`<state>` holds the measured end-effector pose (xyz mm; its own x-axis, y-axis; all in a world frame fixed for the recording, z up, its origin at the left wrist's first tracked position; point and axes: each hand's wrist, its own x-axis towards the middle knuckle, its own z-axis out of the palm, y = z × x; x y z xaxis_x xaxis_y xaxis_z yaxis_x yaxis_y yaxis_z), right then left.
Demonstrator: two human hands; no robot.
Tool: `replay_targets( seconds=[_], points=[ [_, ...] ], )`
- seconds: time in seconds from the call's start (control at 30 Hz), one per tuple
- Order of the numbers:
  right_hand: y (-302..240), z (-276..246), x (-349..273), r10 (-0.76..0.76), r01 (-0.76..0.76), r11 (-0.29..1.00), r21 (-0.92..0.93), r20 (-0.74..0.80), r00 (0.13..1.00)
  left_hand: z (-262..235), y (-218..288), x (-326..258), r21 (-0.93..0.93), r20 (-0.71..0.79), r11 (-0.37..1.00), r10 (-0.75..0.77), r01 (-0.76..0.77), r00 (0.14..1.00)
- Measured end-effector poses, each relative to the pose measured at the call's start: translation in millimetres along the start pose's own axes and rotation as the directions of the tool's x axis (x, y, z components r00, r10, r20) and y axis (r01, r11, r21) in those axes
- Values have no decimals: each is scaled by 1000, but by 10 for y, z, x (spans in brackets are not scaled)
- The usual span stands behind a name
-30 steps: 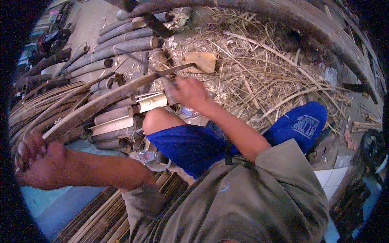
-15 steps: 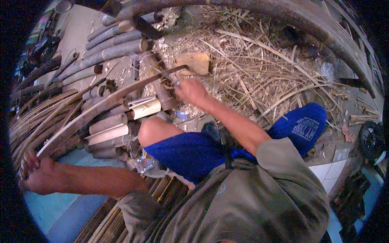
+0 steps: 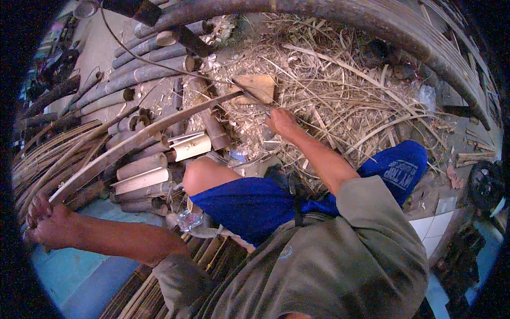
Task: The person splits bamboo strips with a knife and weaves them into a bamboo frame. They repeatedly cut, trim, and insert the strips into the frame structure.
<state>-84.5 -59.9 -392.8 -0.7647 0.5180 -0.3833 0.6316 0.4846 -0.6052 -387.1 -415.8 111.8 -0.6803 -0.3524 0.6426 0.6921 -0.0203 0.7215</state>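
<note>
Shavings of pale bamboo (image 3: 340, 87) were heaped at far right. A long, brown bamboo strip (image 3: 143, 130) was stretched from near left to far centre, its near end gripped by the left hand (image 3: 50, 224). A slim, dark metal knife (image 3: 252, 97) was clasped in the right hand (image 3: 284, 124) near the strip's far end.

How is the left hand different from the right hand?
The left hand is far over on the picture's left, but the right hand is near the middle. The left hand grips a long strip, while the right hand grips a thin, dark tool. Both are bare, with fingers curled.
</note>
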Motion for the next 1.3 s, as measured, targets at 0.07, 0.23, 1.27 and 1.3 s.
replay_targets(
  seconds=[0.07, 0.23, 1.27, 1.3],
  points=[
    [45, 34, -170, -101, 102, 993, -59, 18, 995, -373, -90, 230, -159, 436, 979, -49, 130, 899],
    [20, 143, -261, 178, -165, 946, 278, -23, 984, 419, 195, -624, 90, -124, 996, -5, 16, 992],
    [-2656, -1617, -1756, -606, 709, 679, 192, -398, 688, 1166, 1377, -2228, -74, -4, 995, 59, -59, 998],
    [-2635, -1638, -1667, -590, 676, 717, 171, -368, 719, 1202, 1346, -2194, -51, -76, 996, 68, -72, 995]
  ],
)
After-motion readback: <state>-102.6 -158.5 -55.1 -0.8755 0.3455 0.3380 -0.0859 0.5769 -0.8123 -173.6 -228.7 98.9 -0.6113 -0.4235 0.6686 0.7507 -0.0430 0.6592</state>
